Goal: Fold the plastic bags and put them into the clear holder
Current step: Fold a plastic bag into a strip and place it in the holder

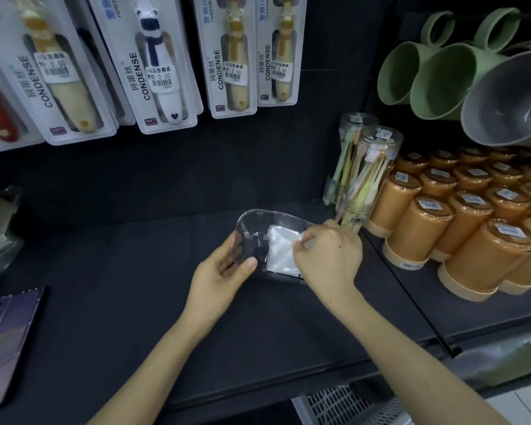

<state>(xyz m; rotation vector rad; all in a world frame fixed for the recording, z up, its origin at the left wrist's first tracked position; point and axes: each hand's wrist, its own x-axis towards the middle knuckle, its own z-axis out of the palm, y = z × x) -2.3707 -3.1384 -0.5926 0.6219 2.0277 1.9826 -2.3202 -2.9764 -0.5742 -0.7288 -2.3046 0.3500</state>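
Left hand (221, 271) curled round the clear holder (258, 222)'s left end, right hand (328, 253) pinching the folded white plastic bag (281, 253) inside its right half, toothbrush tubes (374, 167) just behind, orange jars (442, 222) near right, dark shelf (135, 271) running wide leftward to a phone (3, 332).

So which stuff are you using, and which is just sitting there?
For the job: clear holder, folded plastic bag inside it, left hand holding the holder, right hand pinching the bag.
Just there: toothbrush packs, green cups, orange jars, phone.
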